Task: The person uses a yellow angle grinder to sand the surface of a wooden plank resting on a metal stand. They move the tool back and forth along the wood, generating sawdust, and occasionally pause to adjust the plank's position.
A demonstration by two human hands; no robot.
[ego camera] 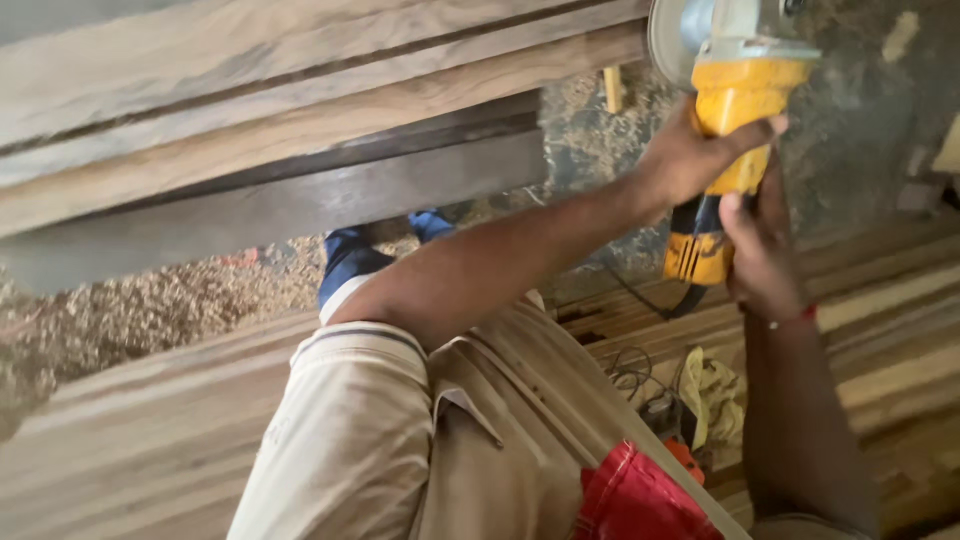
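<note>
A yellow angle grinder (738, 95) with a grey head and disc guard is held up at the top right. My left hand (685, 155) wraps around its yellow body just below the head. My right hand (762, 250), with a red thread at the wrist, grips the rear of the handle where the black cord (640, 290) leaves it. The disc sits next to the end of a stack of long wooden planks (300, 110); whether it touches the wood cannot be told.
Sawdust (170, 300) covers the ground below the planks. More boards (880, 320) lie flat underneath me. A yellowish cloth (712, 400) and tangled cables (628, 372) rest on them. A red cloth (635, 498) hangs at my waist; my blue trouser leg (350, 262) shows.
</note>
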